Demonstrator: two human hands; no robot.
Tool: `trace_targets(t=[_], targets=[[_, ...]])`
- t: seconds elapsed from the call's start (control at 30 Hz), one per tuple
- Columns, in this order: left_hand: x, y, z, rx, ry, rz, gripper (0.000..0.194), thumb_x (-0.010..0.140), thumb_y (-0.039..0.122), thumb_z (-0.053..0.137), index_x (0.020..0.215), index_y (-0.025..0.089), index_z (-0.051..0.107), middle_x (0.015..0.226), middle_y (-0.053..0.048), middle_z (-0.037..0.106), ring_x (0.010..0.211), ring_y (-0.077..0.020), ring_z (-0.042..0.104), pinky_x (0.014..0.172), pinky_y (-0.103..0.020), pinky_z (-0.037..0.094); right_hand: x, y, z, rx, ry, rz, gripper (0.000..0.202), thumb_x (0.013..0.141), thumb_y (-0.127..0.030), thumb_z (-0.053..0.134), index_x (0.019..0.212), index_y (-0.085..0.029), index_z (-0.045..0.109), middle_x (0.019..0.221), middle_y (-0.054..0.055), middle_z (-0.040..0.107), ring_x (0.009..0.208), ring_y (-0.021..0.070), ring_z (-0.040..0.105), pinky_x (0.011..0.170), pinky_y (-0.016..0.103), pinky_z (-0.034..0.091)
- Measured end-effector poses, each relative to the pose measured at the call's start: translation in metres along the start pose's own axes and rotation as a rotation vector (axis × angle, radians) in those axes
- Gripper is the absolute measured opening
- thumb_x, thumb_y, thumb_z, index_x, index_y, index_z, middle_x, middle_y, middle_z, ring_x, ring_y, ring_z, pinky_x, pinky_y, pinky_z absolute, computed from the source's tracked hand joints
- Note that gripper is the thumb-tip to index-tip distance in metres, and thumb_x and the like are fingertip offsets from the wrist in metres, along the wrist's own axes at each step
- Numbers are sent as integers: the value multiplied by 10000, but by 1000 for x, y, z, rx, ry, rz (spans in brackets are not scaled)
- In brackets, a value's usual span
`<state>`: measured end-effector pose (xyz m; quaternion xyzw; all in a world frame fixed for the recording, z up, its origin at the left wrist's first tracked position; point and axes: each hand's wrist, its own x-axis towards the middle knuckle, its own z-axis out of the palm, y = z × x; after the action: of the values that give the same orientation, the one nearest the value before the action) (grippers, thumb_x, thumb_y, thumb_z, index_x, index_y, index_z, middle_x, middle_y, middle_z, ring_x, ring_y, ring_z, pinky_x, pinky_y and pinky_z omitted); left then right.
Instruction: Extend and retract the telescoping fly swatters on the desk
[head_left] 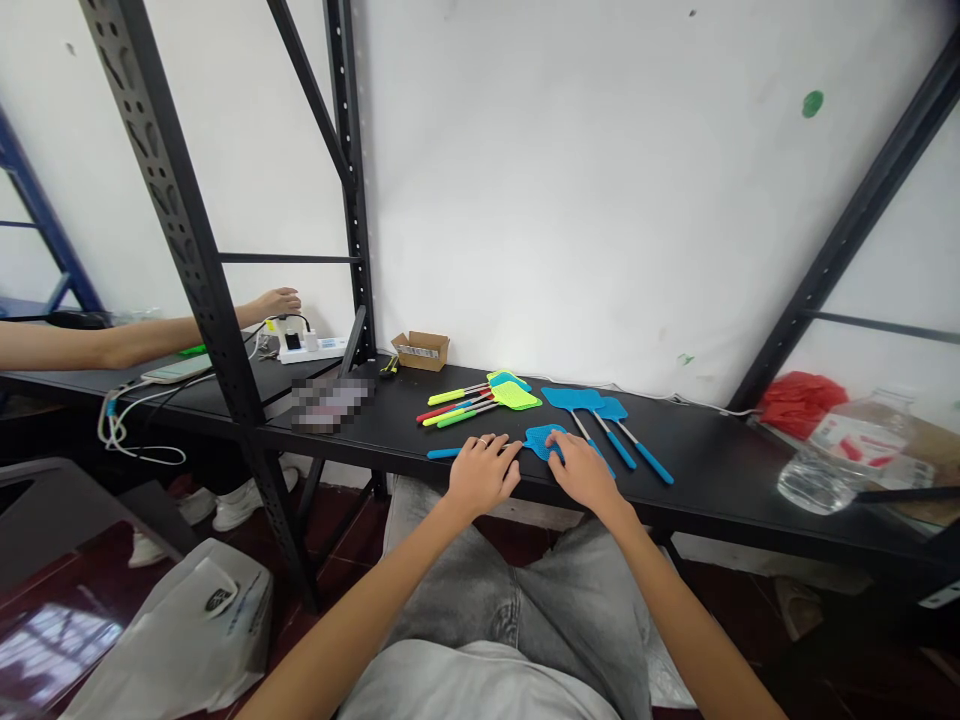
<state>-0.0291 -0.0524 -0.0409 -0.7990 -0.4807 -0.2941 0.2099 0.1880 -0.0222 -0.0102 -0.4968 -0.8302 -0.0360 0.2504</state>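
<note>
A plain white wall (570, 200) backs a long black desk (720, 450). Fanned blue mesh-headed fly swatters (571, 399) lie right of a multicoloured swatter bunch (516, 396). Nearer the front edge is a single blue plastic fly swatter (537, 437) (handle leftward). The left grip (484, 475) covers its shaft; the right grip (585, 470), fingers bent, touches its head. Whether either has closed, I cannot tell.
</note>
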Motion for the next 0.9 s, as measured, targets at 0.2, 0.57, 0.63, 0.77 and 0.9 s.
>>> trace_targets(t=[0.2, 0.57, 0.63, 0.77, 0.9], targets=[[1, 0, 1, 8, 5, 5, 406, 1016, 353, 412, 1351, 246, 615, 1338, -71, 661, 1193, -282, 590, 945, -436, 446, 0, 0, 1, 10, 6, -10, 200, 963, -216, 399, 1049, -221, 579, 1041, 68, 678, 979, 232, 591, 711, 307, 358], [0, 0, 1, 0, 10, 6, 405, 1016, 354, 412, 1349, 242, 614, 1332, -69, 663, 1197, -282, 585, 950, -438, 441, 0, 0, 1, 4, 5, -7, 199, 964, -213, 398, 1048, -217, 578, 1047, 72, 680, 982, 234, 589, 711, 308, 357], [0, 0, 1, -1, 12, 6, 404, 1014, 352, 414, 1346, 242, 615, 1332, -70, 663, 1196, -283, 586, 948, -438, 442, 1, 1, 1, 5, 2, -7, 200, 966, -217, 398, 1051, -218, 579, 1049, 73, 680, 981, 233, 591, 712, 306, 361], [0, 0, 1, -4, 14, 6, 402, 1013, 350, 415, 1344, 240, 617, 1331, -73, 663, 1198, -281, 586, 953, -437, 443, 1, 2, 2, 4, -5, -9, 208, 966, -225, 401, 1059, -215, 586, 1045, 80, 680, 973, 232, 595, 713, 306, 372], [0, -1, 1, -8, 25, 3, 395, 1006, 348, 432, 1338, 247, 620, 1322, -76, 668, 1192, -281, 591, 951, -439, 444, 1, 1, 1, -2, 1, -12, 211, 964, -216, 397, 1058, -217, 585, 1036, 77, 681, 975, 232, 596, 716, 305, 372]])
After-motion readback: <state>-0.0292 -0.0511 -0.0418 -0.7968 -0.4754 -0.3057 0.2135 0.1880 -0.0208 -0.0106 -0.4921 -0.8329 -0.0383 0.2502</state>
